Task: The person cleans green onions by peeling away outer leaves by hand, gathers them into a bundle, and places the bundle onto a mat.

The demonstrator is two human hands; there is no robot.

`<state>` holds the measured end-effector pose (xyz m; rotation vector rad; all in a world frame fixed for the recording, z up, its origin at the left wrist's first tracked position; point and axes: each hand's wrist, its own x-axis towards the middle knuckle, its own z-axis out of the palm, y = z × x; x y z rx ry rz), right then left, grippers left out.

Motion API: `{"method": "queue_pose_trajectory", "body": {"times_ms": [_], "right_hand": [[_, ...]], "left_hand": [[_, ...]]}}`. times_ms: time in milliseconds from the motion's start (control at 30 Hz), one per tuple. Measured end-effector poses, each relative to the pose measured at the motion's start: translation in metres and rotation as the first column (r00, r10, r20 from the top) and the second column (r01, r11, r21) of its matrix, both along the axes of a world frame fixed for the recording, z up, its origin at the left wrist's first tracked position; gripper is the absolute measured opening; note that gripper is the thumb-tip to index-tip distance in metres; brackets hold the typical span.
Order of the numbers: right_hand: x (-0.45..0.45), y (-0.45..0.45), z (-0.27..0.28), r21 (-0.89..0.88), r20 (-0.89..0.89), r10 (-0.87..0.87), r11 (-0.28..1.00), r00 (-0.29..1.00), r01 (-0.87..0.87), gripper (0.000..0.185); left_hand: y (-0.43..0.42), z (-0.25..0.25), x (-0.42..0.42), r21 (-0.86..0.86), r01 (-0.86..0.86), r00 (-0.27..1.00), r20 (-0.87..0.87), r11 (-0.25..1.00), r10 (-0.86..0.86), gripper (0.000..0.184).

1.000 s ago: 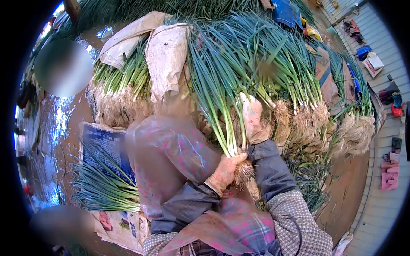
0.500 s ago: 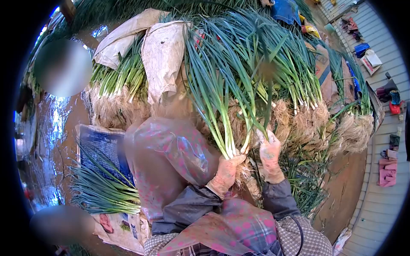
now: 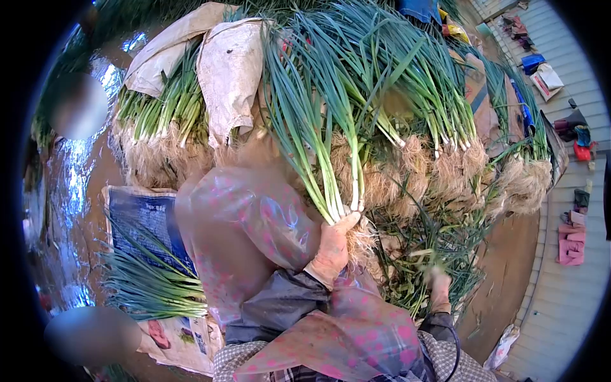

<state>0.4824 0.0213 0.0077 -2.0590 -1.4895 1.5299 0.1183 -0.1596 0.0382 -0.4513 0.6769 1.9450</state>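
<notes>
My left hand [image 3: 332,247] is closed around the root end of a few green onions [image 3: 331,184], whose long leaves slant up and away over the stacked ones. Pale stringy roots [image 3: 363,239] stick out beside my fingers. Lower right, my right hand [image 3: 438,283] is over a heap of loose green leaves [image 3: 439,239]. Motion smears its fingers, so what they do is not clear. A trimmed-looking bunch of green onions [image 3: 153,286] lies to my left on printed sheets.
Rows of green onions with roots [image 3: 464,162] toward me lie ahead. Whitish sacks [image 3: 230,76] cover part of them. A blue printed sheet [image 3: 143,216] is left of my plastic-covered knee [image 3: 248,223]. Clothes and bags [image 3: 571,245] line the corrugated wall on the right.
My right hand has left the green onions and moved down and right to the leaf heap. My left hand keeps its hold. The view has shifted slightly.
</notes>
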Motion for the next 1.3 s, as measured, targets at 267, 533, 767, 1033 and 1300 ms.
{"method": "queue_pose_trajectory", "body": {"times_ms": [267, 533, 767, 1033, 1300], "right_hand": [[-0.263, -0.031, 0.102, 0.270, -0.211, 0.797, 0.604, 0.566, -0.750, 0.046], [-0.346, -0.022, 0.048, 0.347, -0.017, 0.850, 0.499, 0.526, -0.794, 0.025], [-0.293, -0.059, 0.067, 0.621, 0.567, 0.795, -0.240, 0.216, -0.746, 0.005], [-0.299, -0.032, 0.092, 0.404, -0.239, 0.889, 0.456, 0.390, -0.793, 0.033], [-0.303, -0.043, 0.089, 0.366, 0.051, 0.997, -0.065, -0.049, -0.929, 0.027]], "left_hand": [[0.002, -0.010, 0.004, 0.035, 0.047, 0.996, 0.079, 0.998, -0.050, 0.023], [0.000, -0.015, 0.004, -0.035, -0.010, 0.980, -0.198, 0.999, 0.003, 0.027], [0.001, -0.016, 0.010, -0.102, -0.028, 0.965, -0.262, 0.994, 0.001, 0.025], [0.003, -0.016, 0.007, -0.024, 0.008, 0.991, -0.131, 1.000, -0.011, 0.021], [-0.001, -0.010, 0.005, -0.095, -0.039, 0.978, -0.208, 0.995, 0.019, 0.019]]}}
